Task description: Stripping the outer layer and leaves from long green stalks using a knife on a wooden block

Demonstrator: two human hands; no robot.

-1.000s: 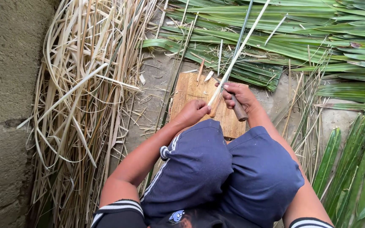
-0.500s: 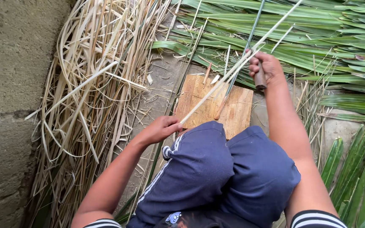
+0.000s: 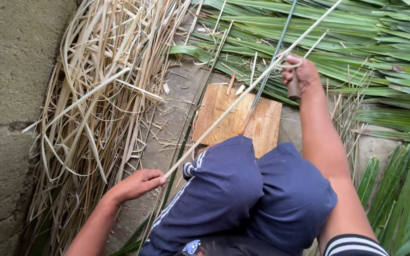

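I sit over a small wooden board on the ground, my knees in blue shorts below it. My left hand pinches the near end of a long pale palm-leaf rib at the lower left. The rib slants up and right across the board. My right hand is raised beyond the board, gripping a brown wooden knife handle against the rib; the blade is hidden. A thin green strip runs upward beside that hand.
A thick heap of dry, pale stripped leaf strips lies on the left next to a concrete wall. Fresh green palm leaves cover the top and right; more green fronds lie at the lower right.
My left hand has pulled the rib's near end back and down to the left. My right hand with the knife has slid up and right along the rib, away from the board.
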